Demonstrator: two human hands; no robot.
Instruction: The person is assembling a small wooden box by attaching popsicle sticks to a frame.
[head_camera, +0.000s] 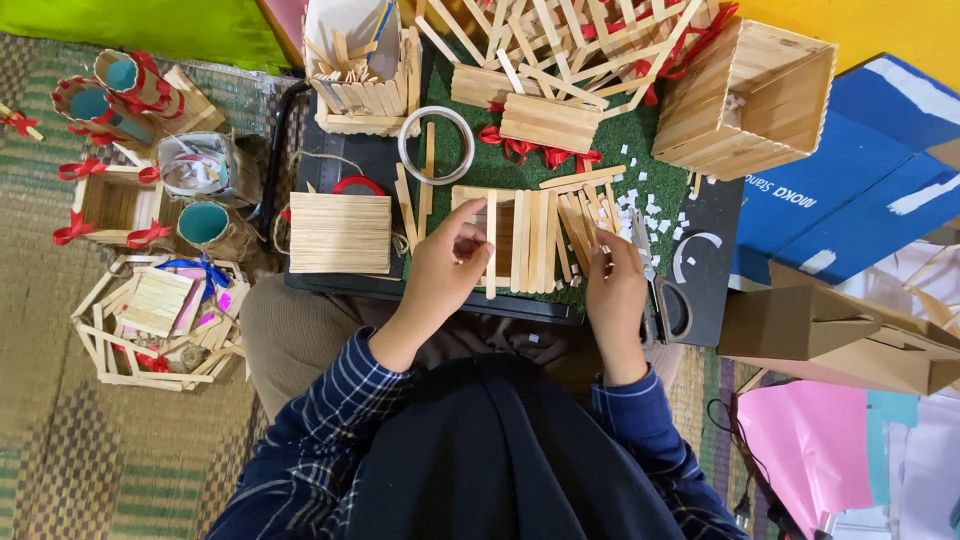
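wooden sticks (520, 240) beside tape ring (436, 145)

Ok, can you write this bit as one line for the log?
left hand: pinching stick | right hand: holding thin stick, unclear | under hands: stick panel on green mat

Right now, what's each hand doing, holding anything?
Left hand: fingers pinched on a wooden craft stick standing across the stick panel.
Right hand: fingers curled on loose sticks; grip unclear.

The person wears a dark navy shirt checked with thin white lines; long sleeves end at both wrists, left hand (440, 275) and right hand (614, 295) bare. A plain black cloth hangs at six o'clock.
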